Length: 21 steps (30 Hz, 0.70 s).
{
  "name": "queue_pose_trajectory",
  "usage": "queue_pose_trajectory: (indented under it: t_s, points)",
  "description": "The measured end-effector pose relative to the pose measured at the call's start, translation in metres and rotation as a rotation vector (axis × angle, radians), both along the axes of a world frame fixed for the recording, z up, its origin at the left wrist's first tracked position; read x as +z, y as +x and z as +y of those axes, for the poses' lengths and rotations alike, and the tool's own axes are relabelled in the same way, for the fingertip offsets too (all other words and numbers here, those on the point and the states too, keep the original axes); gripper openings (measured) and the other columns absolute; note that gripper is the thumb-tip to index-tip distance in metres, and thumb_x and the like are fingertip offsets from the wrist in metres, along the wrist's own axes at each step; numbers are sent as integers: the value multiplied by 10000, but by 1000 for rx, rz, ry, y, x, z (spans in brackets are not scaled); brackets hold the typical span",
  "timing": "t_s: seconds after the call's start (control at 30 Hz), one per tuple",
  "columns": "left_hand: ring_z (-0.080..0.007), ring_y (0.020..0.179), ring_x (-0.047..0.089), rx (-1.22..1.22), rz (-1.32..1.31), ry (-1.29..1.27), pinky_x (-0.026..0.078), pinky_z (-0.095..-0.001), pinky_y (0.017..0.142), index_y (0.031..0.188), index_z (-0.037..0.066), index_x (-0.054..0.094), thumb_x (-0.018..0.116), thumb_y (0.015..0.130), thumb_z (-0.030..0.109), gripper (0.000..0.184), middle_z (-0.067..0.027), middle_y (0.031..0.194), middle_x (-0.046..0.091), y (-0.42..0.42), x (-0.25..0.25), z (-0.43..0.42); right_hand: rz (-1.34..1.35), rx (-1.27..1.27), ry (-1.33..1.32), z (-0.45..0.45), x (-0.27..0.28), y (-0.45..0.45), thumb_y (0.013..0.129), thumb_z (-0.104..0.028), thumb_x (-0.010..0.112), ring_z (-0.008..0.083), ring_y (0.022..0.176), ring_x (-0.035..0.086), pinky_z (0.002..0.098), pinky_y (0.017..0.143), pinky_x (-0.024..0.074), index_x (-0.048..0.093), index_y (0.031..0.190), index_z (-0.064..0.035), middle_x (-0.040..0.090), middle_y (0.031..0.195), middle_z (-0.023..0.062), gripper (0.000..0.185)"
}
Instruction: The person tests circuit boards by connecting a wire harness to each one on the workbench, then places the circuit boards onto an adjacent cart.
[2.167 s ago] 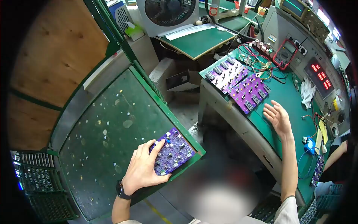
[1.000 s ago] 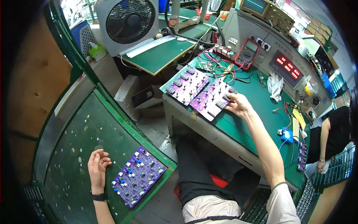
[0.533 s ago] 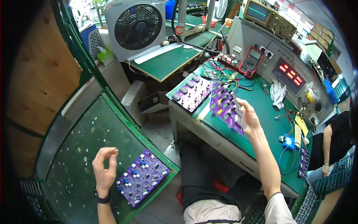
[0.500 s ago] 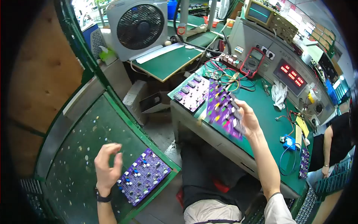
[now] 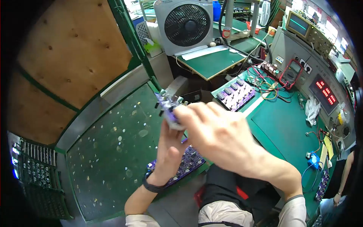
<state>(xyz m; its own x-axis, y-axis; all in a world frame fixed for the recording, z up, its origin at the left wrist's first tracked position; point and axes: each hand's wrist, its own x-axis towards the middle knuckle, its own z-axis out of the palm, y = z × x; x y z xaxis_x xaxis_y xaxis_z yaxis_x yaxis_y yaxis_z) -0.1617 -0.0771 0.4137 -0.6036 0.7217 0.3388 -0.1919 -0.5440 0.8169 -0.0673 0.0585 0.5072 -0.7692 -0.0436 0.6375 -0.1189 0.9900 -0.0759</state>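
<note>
My right hand (image 5: 215,132) is closed on a purple circuit board (image 5: 168,106), which is tilted, seen nearly edge-on and blurred by motion. Under the lower edge of that board is my left hand (image 5: 168,155), fingers stretched upward and thumb apart from it. Whether its fingertips touch the board cannot be made out, as the board and my right hand cover them. A second purple circuit board (image 5: 189,162), full of small parts, lies on the green left-hand table behind my left wrist, partly covered.
Another purple board (image 5: 236,94) with black parts lies on the right bench (image 5: 280,125). Around it are tangled leads, a red multimeter (image 5: 291,73) and a blue device (image 5: 313,160). A fan (image 5: 187,26) stands at the back. A person's arm (image 5: 345,178) shows at far right.
My right hand has carried the circuit board from over the right bench leftward to my left hand. My left hand has risen toward it. The view has turned left.
</note>
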Motion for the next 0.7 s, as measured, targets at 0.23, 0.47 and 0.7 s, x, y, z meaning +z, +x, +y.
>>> queue_pose_trajectory:
  t_s: [0.23,0.47,0.7]
  points:
    - [-176,1185,597,257,-83,-14,496,-369,1022,1442,73,442,426,1091,402,482,-80,1298,588,-22,-27,-18,-234,56,-74,-38,9,-31,834,-300,709,266,897,668,399,612,558,599,1073,-43,662,950,105,368]
    - [-321,1149,686,-221,-473,-1,564,-478,1000,1392,-14,544,486,1032,461,598,-197,1310,661,-79,21,-41,-349,132,-699,21,-14,-41,850,-420,789,339,1101,680,410,843,583,398,1481,-4,592,1324,272,851]
    - [-245,1016,719,-237,-232,-664,599,-387,874,1357,38,576,556,1000,517,598,-126,1267,684,-121,35,-32,-704,372,-1785,-2,-63,-47,1003,-202,645,148,1046,689,338,695,646,535,1396,-90,688,1181,58,423]
